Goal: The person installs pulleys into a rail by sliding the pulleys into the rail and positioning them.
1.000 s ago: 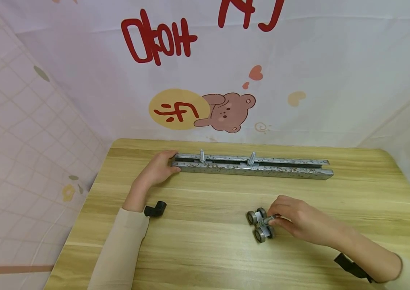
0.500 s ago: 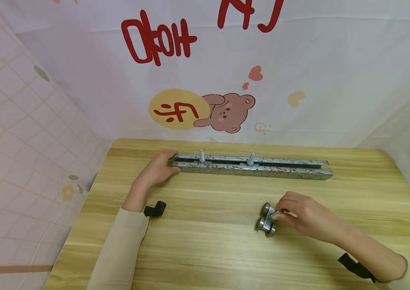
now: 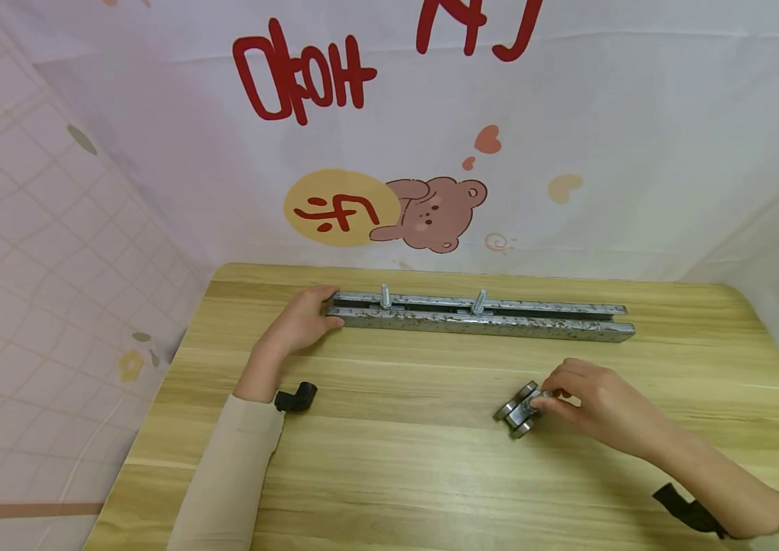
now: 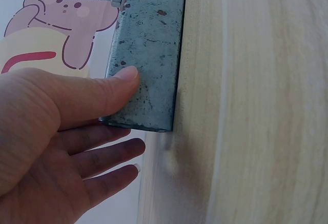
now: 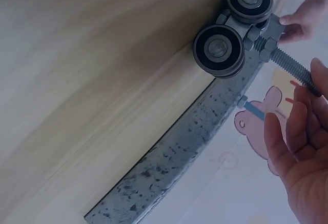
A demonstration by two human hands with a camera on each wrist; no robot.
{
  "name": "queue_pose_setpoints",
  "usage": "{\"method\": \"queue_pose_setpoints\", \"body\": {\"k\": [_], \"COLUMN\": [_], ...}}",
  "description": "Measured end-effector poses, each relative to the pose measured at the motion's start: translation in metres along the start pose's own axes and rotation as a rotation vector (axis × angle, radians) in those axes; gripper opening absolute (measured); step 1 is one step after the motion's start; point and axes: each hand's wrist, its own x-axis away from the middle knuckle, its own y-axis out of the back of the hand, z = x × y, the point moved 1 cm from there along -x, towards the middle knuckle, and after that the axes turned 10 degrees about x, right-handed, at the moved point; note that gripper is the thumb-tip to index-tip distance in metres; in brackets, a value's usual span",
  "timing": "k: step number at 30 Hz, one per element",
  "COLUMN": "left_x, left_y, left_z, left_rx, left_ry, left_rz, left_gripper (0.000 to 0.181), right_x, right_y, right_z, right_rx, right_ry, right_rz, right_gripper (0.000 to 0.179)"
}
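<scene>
A speckled grey metal channel rail lies along the back of the table, slot facing up. Two threaded bolts stand up from its slot. My left hand holds the rail's left end; in the left wrist view its thumb presses the face while other fingers extend past the end. My right hand pinches the threaded bolt of a roller trolley, in front of the rail's right half. In the right wrist view the trolley's bearing wheels and its bolt with nuts show clearly.
The wooden table has rounded back corners. Behind it hangs a white printed cloth with a bear picture, close to the rail. Black straps and a black fitting sit at the wrists.
My right hand has moved right and slightly toward the rail, turning the roller trolley so its wheels tilt differently. The left hand and the rail stay in place.
</scene>
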Motion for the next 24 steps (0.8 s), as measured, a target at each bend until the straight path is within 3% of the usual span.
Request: {"method": "queue_pose_setpoints", "body": {"k": [9, 18, 24], "left_x": [0.001, 0.001, 0.001], "left_y": [-0.001, -0.001, -0.001], "left_z": [0.000, -0.001, -0.001], "left_rx": [0.002, 0.014, 0.010], "left_ry": [-0.003, 0.001, 0.000], "left_rz": [-0.004, -0.003, -0.004], "left_gripper": [0.067, 0.067, 0.067], "right_x": [0.009, 0.017, 0.023], "right_y": [0.006, 0.011, 0.018], "right_z": [-0.008, -0.017, -0.023], "right_rx": [0.033, 0.071, 0.102], "right_ry": [-0.091, -0.131, -0.170], "right_rz": [0.008, -0.036, -0.014], "right_gripper": [0.038, 0.042, 0.042]}}
